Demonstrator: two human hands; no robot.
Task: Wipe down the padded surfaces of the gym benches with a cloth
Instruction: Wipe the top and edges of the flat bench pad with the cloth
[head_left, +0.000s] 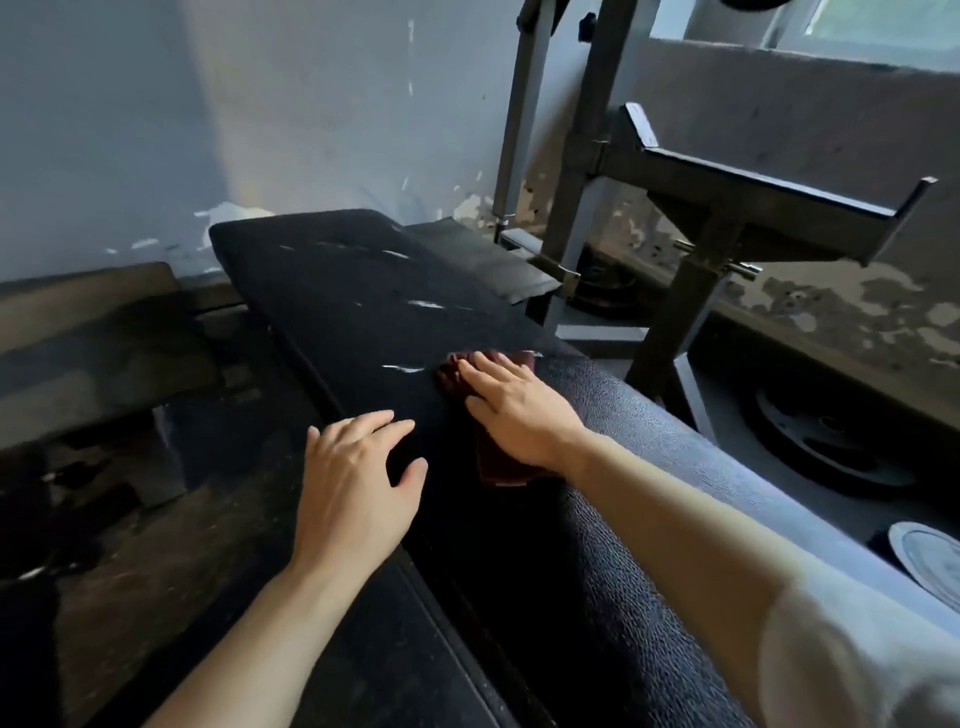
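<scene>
**Mid-wipe on the black bench pad**

Watching the head cam rn. My right hand is flat on a dark red cloth, fingers straight and pressing it onto the black padded bench — the cloth sits abt halfway along the pad, nearer its right edge, poking out past the fingertips and behind the wrist. Left hand is spread wide, fingers relaxed, resting on the pad just beside the cloth, holding nothing. A few white scuffs show on the pad further up. Right of the bench there's a grey metal rack and weight plates on the floor — wall paint's peeling behind.
</scene>
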